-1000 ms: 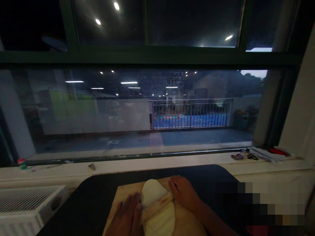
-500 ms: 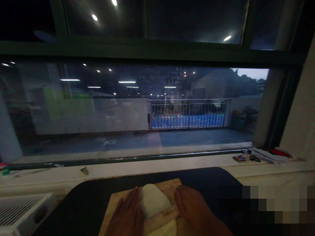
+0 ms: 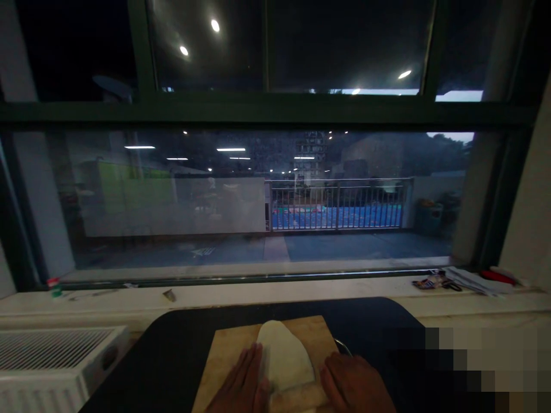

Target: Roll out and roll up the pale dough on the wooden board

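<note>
White window sill [image 3: 275, 293] spans the frame. At its left end: small red-and-green container [image 3: 54, 286]. At its right end: papers [image 3: 469, 280], red object [image 3: 499, 276]. White radiator [image 3: 51, 361] below left.

A pale, flattened oval of dough [image 3: 284, 358] lies on the wooden board [image 3: 321, 332], its long axis pointing away. Across its near end rests a wooden rolling pin [image 3: 297, 397], partly cut off by the frame's bottom edge.
</note>
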A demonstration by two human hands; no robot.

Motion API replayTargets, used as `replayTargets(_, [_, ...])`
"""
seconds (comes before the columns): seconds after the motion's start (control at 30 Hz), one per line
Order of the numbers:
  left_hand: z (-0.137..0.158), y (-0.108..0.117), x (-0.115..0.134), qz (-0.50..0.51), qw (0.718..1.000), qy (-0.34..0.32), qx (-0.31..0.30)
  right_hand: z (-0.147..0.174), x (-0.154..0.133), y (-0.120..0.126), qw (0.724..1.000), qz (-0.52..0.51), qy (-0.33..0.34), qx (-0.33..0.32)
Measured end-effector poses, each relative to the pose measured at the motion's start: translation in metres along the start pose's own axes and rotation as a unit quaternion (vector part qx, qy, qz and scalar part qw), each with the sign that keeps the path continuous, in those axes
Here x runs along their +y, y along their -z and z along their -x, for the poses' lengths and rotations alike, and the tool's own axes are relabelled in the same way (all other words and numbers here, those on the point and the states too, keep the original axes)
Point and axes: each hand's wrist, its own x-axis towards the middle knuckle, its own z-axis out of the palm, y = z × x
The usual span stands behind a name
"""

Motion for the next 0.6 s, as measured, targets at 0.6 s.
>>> replayTargets(0.6, [-0.035, -0.009, -0.008, -0.008, 0.986, 0.073, -0.150, -0.051, 0.009, -0.019, 0.999, -0.046, -0.002, -0.019])
